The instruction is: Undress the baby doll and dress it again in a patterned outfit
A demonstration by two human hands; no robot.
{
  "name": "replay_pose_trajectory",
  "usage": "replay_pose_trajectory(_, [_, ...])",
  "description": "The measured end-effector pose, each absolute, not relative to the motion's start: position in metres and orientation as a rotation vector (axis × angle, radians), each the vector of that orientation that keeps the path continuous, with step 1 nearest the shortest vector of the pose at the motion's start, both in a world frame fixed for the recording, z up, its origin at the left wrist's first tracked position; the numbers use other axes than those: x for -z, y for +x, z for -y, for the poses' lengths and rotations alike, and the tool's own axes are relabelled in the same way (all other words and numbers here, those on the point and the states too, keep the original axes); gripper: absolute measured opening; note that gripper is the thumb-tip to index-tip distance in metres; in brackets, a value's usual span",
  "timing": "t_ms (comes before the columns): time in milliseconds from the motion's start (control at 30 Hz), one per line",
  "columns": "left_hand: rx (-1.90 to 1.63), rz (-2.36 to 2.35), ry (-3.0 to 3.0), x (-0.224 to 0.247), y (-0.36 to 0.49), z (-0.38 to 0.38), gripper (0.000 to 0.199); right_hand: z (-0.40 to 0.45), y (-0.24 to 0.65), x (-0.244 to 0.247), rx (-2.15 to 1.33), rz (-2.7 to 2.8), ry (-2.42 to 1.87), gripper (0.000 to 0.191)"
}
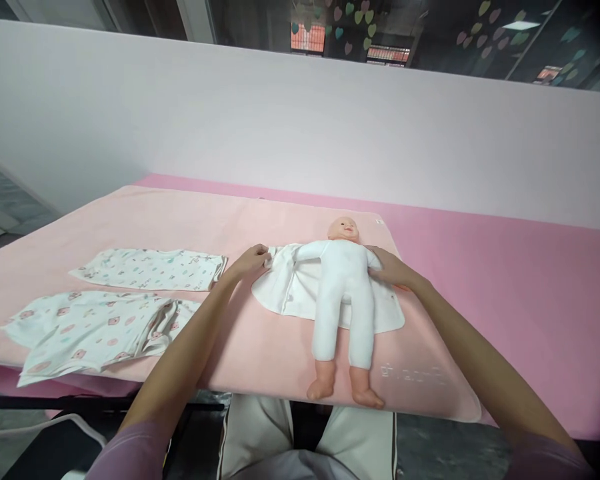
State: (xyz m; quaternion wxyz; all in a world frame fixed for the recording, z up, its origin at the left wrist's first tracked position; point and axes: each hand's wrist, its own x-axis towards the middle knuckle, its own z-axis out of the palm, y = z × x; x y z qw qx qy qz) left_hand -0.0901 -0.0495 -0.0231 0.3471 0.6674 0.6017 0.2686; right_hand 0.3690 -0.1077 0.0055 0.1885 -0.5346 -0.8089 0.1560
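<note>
A baby doll (347, 270) with a white cloth body lies face up, its bare feet pointing toward me. Under it a white baby shirt (303, 297) is spread open, its front panels out to both sides. My left hand (253, 260) is closed at the end of the shirt's left-side sleeve, with the cloth pinched in its fingers. On the other side my right hand (391, 268) is wrapped round the doll's arm at the right; the hand hides most of that arm. The doll's other arm reaches toward the sleeve at the left.
Two printed baby garments, a folded one (153, 269) and a larger one (100, 330), lie at the left. A pale pink mat (260, 363) covers part of the pink table (505, 280). Behind it rises a white partition (300, 127). My legs are against the near edge.
</note>
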Motion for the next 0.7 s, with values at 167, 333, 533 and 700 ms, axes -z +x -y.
replay_pose_trajectory(167, [-0.651, -1.412, 1.668, 0.011, -0.095, 0.056, 0.029, 0.094, 0.351, -0.004, -0.433, 2.139, -1.463, 0.051])
replay_pose_trajectory(333, [-0.55, -1.182, 1.721, 0.0, -0.114, 0.065, 0.048, 0.086, 0.33, -0.022, -0.524, 2.039, -1.366, 0.047])
replay_pose_trajectory(533, [-0.409, -1.124, 1.964, 0.001, -0.119, 0.057, 0.067, 0.086, 0.317, -0.036, -0.663, 1.988, -1.375, 0.05])
replay_pose_trajectory(700, [-0.477, -1.267, 2.002, 0.023, -0.118, 0.043, 0.068, 0.079, 0.314, -0.032, -0.699, 2.101, -1.364, 0.049])
